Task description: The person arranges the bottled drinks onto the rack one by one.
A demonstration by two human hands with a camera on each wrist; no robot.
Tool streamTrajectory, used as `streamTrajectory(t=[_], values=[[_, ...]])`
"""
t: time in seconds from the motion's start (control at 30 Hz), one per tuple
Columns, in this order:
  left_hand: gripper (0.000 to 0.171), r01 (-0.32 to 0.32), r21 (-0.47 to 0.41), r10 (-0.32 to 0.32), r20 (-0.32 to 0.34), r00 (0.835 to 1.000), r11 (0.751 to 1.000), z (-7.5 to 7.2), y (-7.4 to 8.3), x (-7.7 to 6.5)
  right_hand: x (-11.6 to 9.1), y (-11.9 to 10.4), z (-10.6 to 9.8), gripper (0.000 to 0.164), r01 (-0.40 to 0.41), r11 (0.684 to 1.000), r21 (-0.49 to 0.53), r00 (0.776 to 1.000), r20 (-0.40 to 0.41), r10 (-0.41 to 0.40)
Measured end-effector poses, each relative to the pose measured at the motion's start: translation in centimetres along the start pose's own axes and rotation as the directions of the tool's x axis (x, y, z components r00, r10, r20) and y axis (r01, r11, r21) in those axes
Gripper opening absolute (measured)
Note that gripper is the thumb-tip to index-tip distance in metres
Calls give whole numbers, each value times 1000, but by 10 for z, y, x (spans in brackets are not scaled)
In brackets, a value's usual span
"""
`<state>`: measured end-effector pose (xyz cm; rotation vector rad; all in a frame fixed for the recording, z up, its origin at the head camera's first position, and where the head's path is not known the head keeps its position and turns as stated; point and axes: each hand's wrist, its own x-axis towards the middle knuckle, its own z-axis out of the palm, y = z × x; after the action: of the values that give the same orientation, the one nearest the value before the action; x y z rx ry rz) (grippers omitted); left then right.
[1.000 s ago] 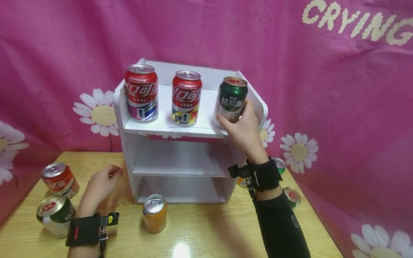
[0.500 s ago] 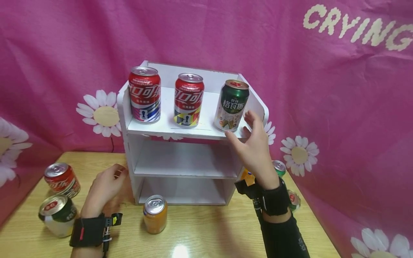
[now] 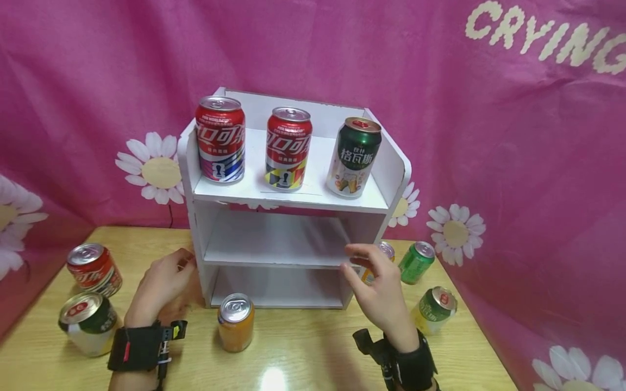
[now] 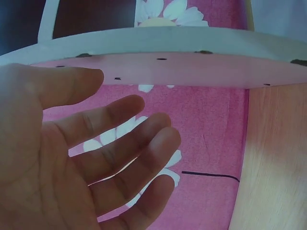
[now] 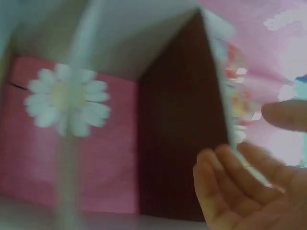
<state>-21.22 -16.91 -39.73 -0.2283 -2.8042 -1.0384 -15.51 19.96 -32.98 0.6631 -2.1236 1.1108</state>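
A green and white can (image 3: pixel 354 157) stands upright at the right end of the top board of a white shelf (image 3: pixel 288 202). To its left on that board are two red cola cans, one in the middle (image 3: pixel 288 149) and one at the left end (image 3: pixel 220 140). My right hand (image 3: pixel 379 293) holds nothing, fingers loosely bent, in front of the shelf's lower right side. Beside the shelf's left wall, my left hand (image 3: pixel 161 285) hovers with relaxed fingers; the left wrist view shows its palm (image 4: pixel 53 167) bare.
An orange can (image 3: pixel 236 323) stands in front of the shelf. Left on the table (image 3: pixel 293 353) are a red can (image 3: pixel 94 270) and a green-white can (image 3: pixel 90 324). At right stand a green can (image 3: pixel 417 263), another green-topped can (image 3: pixel 434 309) and a partly hidden orange can (image 3: pixel 386 251).
My right hand has let go of the green and white can on the top board and moved down to the lower right. The left hand has shifted slightly right.
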Motion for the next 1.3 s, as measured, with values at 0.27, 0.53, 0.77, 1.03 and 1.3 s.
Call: streamTrajectory(t=[0.27, 0.53, 0.77, 1.03, 1.3], values=[[31, -2, 13, 2, -7, 1000, 1000, -4, -12, -3, -29, 34, 3, 8, -208, 970, -124, 965, 138, 225], [34, 14, 20, -14, 11, 1000, 1000, -10, -18, -2, -33, 92, -18, 17, -477, 819, -319, 879, -192, 436], [37, 30, 24, -31, 41, 999, 999, -14, -20, -3, -38, 142, -4, 64, -671, 714, -199, 740, -230, 632], [36, 39, 3, -40, 52, 998, 999, -11, -15, -2, -44, 178, 11, 88, -724, 681, -116, 688, -197, 698], [35, 25, 10, -26, 54, 998, 1000, -10, -9, 4, -48, 198, 17, 85, -715, 689, -116, 686, -307, 660]])
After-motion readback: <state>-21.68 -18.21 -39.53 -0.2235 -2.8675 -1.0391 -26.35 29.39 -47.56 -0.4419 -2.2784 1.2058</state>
